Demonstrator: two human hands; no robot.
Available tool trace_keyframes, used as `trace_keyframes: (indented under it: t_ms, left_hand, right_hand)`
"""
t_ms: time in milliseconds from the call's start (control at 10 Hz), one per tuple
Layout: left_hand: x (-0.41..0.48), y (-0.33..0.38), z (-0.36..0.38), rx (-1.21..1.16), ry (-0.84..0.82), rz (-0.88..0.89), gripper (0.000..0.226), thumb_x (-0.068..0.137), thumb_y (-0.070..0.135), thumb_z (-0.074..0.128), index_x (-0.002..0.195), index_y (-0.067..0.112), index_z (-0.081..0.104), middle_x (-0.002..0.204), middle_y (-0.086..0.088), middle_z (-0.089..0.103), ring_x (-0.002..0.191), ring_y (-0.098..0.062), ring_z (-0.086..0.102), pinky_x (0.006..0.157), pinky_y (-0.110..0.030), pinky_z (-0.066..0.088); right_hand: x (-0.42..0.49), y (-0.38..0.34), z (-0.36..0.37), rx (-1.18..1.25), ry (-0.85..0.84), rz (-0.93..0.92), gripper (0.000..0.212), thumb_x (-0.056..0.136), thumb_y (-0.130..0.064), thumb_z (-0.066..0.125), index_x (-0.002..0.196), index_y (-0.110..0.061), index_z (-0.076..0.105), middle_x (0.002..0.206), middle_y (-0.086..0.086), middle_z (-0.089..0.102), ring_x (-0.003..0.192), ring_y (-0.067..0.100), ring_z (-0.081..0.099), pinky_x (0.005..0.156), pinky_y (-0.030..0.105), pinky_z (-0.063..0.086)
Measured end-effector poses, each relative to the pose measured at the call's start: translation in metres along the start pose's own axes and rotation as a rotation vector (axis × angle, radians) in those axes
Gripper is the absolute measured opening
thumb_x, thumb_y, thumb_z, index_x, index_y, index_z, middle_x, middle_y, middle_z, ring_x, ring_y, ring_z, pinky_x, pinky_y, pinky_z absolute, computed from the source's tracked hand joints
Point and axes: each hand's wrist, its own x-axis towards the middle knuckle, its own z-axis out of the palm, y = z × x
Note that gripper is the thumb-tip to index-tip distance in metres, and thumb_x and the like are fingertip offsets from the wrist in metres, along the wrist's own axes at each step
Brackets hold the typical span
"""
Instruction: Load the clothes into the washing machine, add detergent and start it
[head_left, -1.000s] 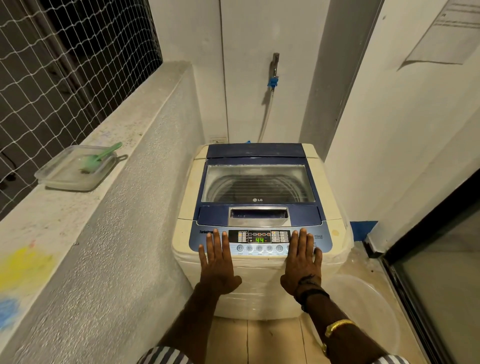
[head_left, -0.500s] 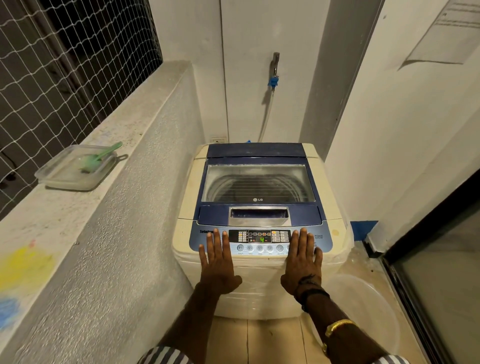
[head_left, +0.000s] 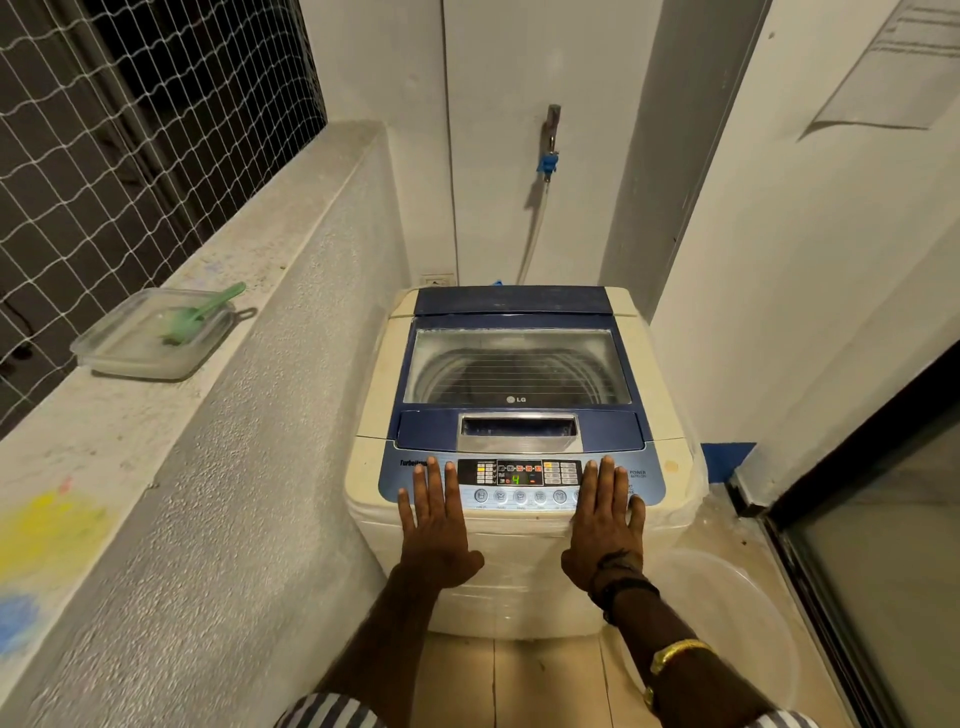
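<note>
View from a head-worn camera, looking down at a top-loading washing machine (head_left: 371, 400) wedged in a narrow corner between a rough concrete ledge (head_left: 156, 426) on the left and a white wall. Its blue-framed glass lid (head_left: 517, 366) is closed. The ribbed drum shows dimly through it, but it is too dark to tell whether clothes are inside. The person's left hand (head_left: 434, 525) and right hand (head_left: 605, 525) both lie flat, palm down, on the machine's front edge. The fingers are straight and close together, holding nothing, and the fingertips reach onto the control panel (head_left: 647, 480) on either side of the lit display (head_left: 516, 479). Neither hand has shifted over the last second. The one change is on the display: its green readout showed 44 a second ago and has shown a single 4 since half a second ago. Red indicator lights glow above it. That suggests the machine is powered and its program is updating, so the start step looks done or nearly done, though no frame shows a button being pressed. On the ledge sits a clear lidded container (head_left: 130, 353) with a green scoop (head_left: 202, 314) inside. A clear plastic basin (head_left: 727, 623) lies on the floor to the right of the machine. On the wall behind, a tap (head_left: 550, 130) feeds a hose (head_left: 535, 228) running down toward the machine.
</note>
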Motion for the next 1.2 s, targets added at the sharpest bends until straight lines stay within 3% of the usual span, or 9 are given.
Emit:
trace_keyframes:
  t_ms: [300, 500, 700, 900, 1100, 1200]
  left_hand:
    - [0.002, -0.001, 0.001, 0.001, 0.006, 0.008, 0.136, 0.074, 0.062, 0.068, 0.144, 0.017, -0.039, 0.148, -0.010, -0.044, 0.137, -0.032, -0.038, 0.113, -0.052, -0.020]
    - [0.002, -0.004, 0.005, -0.030, 0.046, 0.034, 0.132, 0.069, 0.069, 0.063, 0.150, 0.019, -0.029, 0.161, -0.013, -0.029, 0.146, -0.035, -0.029, 0.117, -0.057, -0.014]
    - [0.000, -0.003, 0.000, -0.046, 0.039, 0.047, 0.121, 0.078, 0.075, 0.051, 0.156, 0.015, -0.021, 0.151, -0.009, -0.042, 0.149, -0.036, -0.025, 0.119, -0.057, -0.013]
    - [-0.002, 0.002, -0.011, -0.073, 0.033, 0.054, 0.112, 0.081, 0.081, 0.031, 0.157, 0.012, -0.014, 0.162, -0.018, -0.026, 0.150, -0.039, -0.020, 0.118, -0.059, -0.010]
    - [-0.004, 0.006, -0.022, -0.148, 0.210, 0.134, 0.085, 0.093, 0.064, 0.017, 0.159, 0.012, 0.012, 0.167, -0.012, 0.007, 0.155, -0.030, 0.004, 0.124, -0.049, 0.004]
    - [0.004, 0.013, -0.018, -0.194, 0.285, 0.224, 0.089, 0.091, 0.067, 0.004, 0.158, 0.010, 0.023, 0.166, -0.012, 0.016, 0.154, -0.030, 0.011, 0.124, -0.047, 0.007]
  right_hand:
    - [0.001, -0.003, -0.001, 0.023, -0.022, 0.014, 0.111, 0.078, -0.027, 0.057, 0.153, -0.008, -0.022, 0.161, 0.016, -0.028, 0.150, 0.035, -0.023, 0.122, 0.053, -0.002]
    - [0.002, -0.013, -0.005, 0.026, -0.067, 0.052, 0.116, 0.077, -0.034, 0.062, 0.153, -0.005, -0.020, 0.161, 0.018, -0.027, 0.149, 0.038, -0.023, 0.120, 0.057, -0.003]
    - [-0.002, -0.018, -0.009, 0.047, -0.059, 0.080, 0.111, 0.082, -0.036, 0.061, 0.154, -0.004, -0.017, 0.162, 0.019, -0.024, 0.149, 0.038, -0.022, 0.121, 0.059, -0.001]
    - [-0.013, -0.040, -0.015, 0.163, -0.009, 0.152, 0.097, 0.088, -0.035, 0.055, 0.157, -0.007, -0.006, 0.165, 0.017, -0.014, 0.152, 0.036, -0.015, 0.122, 0.057, 0.003]
    - [-0.021, -0.050, -0.030, 0.240, 0.074, 0.193, 0.080, 0.089, -0.043, 0.055, 0.156, -0.017, 0.021, 0.166, 0.008, 0.015, 0.153, 0.028, 0.009, 0.123, 0.052, 0.011]
    - [-0.019, -0.051, -0.035, 0.255, 0.161, 0.163, 0.078, 0.088, -0.050, 0.056, 0.154, -0.019, 0.028, 0.164, 0.006, 0.023, 0.152, 0.026, 0.015, 0.122, 0.051, 0.013]
